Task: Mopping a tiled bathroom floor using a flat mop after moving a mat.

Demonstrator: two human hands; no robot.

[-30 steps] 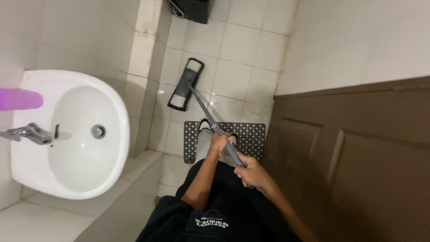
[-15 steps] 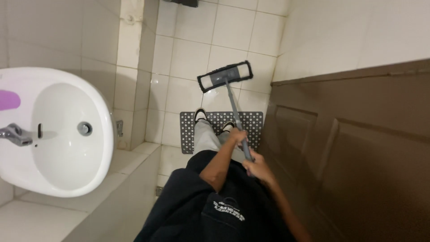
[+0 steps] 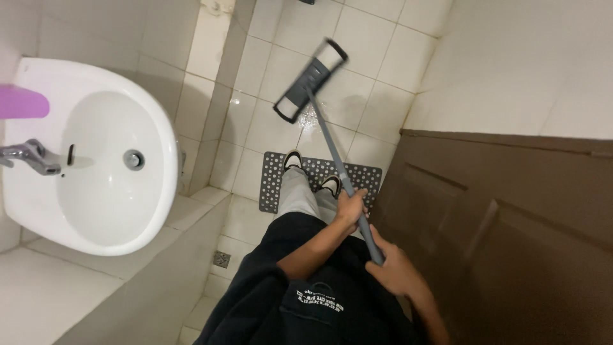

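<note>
I hold a flat mop with a grey handle [image 3: 329, 145] in both hands. My left hand [image 3: 350, 207] grips the handle higher along the shaft, near my knees. My right hand [image 3: 387, 268] grips the handle's near end, close to my body. The dark rectangular mop head [image 3: 311, 80] lies tilted on the wet white floor tiles ahead of my feet. My shoes stand on a grey perforated mat [image 3: 274, 182].
A white washbasin [image 3: 96, 211] with a metal tap [image 3: 25, 156] hangs at the left above a tiled ledge. A purple object [image 3: 22, 102] sits at its far left. A brown wooden door [image 3: 511, 230] fills the right side. A floor drain [image 3: 221, 259] is near the ledge.
The mop head swung from the left to the right of the floor, then back toward the middle and farther from my feet. Both hands kept their grip on the handle.
</note>
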